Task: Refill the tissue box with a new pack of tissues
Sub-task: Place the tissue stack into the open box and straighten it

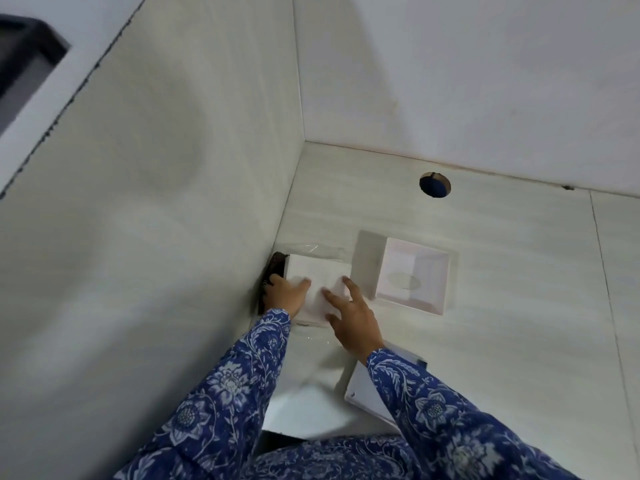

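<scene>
The tissues (320,284) lie as a white stack on the counter (502,271), in the corner by the wall. The left hand (285,294) holds their left edge; the right hand (353,320) rests open on top, fingers spread. The box (412,275) lies open-side up just right of them.

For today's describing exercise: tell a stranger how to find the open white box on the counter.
Start at the corner where the two pale walls meet the counter. Both hands press a white stack of tissues there; the box sits just to its right. It alone is a hollow square tray, mouth up, with an oval slot in its floor, unlike the flat white lid nearer the person.
</scene>
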